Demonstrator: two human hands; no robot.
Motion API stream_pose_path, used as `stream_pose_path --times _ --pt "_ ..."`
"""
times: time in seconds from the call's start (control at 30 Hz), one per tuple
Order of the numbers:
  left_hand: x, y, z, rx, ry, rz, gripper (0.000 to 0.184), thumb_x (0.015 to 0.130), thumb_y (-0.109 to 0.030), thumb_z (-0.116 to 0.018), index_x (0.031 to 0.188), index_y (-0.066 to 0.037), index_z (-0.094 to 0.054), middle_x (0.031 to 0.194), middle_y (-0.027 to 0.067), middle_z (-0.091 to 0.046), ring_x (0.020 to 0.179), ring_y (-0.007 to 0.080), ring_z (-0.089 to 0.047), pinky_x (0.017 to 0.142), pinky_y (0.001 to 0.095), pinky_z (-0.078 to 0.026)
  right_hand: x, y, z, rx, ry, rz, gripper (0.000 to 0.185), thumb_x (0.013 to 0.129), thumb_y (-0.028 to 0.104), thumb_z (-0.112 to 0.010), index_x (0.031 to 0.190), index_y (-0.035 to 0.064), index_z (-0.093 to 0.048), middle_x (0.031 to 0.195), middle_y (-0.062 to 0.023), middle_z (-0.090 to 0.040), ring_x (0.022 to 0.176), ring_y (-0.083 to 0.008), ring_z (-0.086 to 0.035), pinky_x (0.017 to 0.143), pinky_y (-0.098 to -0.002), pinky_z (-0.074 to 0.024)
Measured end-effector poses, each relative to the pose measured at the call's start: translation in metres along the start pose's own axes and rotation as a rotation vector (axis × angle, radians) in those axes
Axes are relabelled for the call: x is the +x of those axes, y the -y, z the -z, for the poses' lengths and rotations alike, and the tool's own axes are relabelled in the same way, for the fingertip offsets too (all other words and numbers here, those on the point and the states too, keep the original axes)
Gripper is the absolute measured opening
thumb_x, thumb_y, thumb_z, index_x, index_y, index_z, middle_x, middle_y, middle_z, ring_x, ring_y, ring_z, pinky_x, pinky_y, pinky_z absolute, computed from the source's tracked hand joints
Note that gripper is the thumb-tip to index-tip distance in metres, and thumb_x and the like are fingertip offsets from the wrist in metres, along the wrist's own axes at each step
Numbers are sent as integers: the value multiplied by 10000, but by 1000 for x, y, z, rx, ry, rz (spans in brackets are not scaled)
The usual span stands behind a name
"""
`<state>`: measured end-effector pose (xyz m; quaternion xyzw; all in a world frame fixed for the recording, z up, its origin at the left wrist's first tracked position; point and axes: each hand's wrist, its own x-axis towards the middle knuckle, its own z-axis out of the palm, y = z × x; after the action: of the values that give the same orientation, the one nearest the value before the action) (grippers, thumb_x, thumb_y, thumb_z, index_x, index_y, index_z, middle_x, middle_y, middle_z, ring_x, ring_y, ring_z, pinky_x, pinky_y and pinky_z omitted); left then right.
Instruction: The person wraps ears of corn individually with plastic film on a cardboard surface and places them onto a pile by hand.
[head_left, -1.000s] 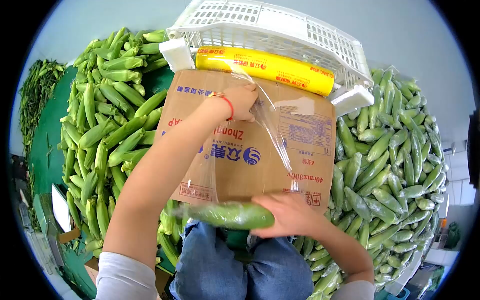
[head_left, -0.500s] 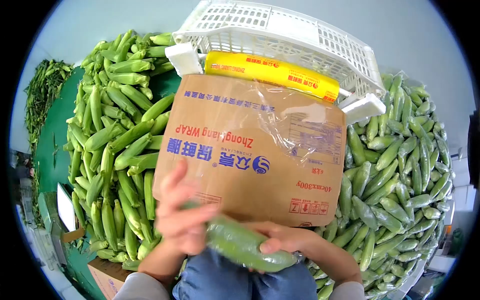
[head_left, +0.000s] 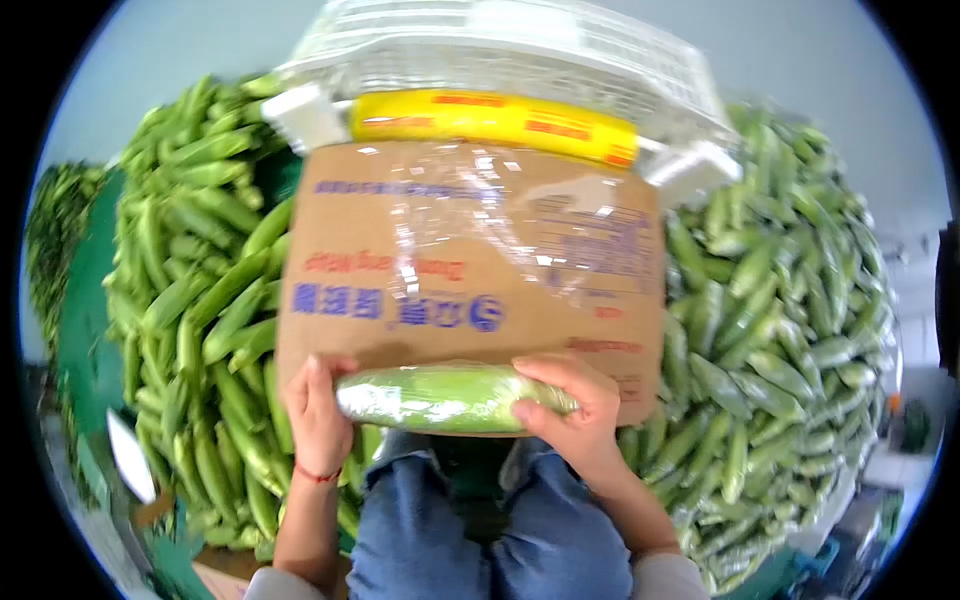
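Observation:
A green ear of corn [head_left: 430, 398] in its husk lies level across the near edge of the cardboard box, with shiny cling film around it. My right hand [head_left: 578, 405] grips its right end, thumb on the near side. At the left end, my left hand [head_left: 320, 415] holds the tip, its fingers partly hidden. Beneath the corn is the cardboard box [head_left: 380, 240], with clear film over part of its top. Beyond the box a yellow roll of cling film [head_left: 490, 120] is mounted between two white blocks.
Behind the roll stands a white plastic crate [head_left: 520, 45]. Unwrapped ears of corn [head_left: 190, 290] are heaped on the left, over a green surface [head_left: 85, 300]. Film-wrapped ears [head_left: 780, 330] are piled on the right. A dark green leafy heap [head_left: 60, 230] sits at the far left.
The corn has swung from tilted to level and moved up over the box edge. My left hand, blurred before above its left end, now holds that end. The whole view has shifted.

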<state>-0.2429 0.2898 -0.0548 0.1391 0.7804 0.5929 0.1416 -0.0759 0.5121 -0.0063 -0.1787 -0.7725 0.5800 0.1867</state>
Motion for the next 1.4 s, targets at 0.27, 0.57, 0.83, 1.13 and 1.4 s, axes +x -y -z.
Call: stream_pose_path --times 0.27,0.57,0.83,1.13,1.4 --pt "-52 -7 -19 -388 625 871 809 975 -644 -206 1135 63 -566 560 96 -589 321 166 -487 292 249 -400 18 31 32 769 253 198 261 850 243 -666 982 18 -666 739 -77 -655 765 -182 -557 858 -446 -501" --pt "-18 -79 -86 -242 867 -196 628 865 -69 -529 1461 -34 -334 1108 213 -623 749 260 -668 572 309 -542 -5 -12 -17 982 -105 87 937 748 409 -808 1444 105 -260 1213 -170 -560 1203 -314 -542 1045 -524 -404" --pt "-13 -73 -82 427 812 -626 670 792 -41 -668 1418 -27 -430 1415 252 -412 1295 397 -445 1061 437 -387 -29 -33 238 719 -1044 -204 416 934 419 -565 1167 80 -505 952 -98 -585 853 -244 -585 756 -400 -500" --pt "29 -25 -36 787 210 -504 670 745 -126 -758 1360 -74 -497 1404 216 -425 1239 390 -473 1017 443 -413 -22 -90 340 -693 -994 -52 489 954 280 -578 1336 -16 -503 1274 -193 -576 1162 -292 -546 1021 -394 -409" --pt "149 -15 -43 769 295 -947 180 824 -11 -644 1003 -29 -624 1097 141 -626 1009 308 -604 856 404 -490 83 -92 83 -873 -83 413 244 819 190 -719 1033 80 -673 1174 -129 -626 1112 -335 -533 963 -407 -433"
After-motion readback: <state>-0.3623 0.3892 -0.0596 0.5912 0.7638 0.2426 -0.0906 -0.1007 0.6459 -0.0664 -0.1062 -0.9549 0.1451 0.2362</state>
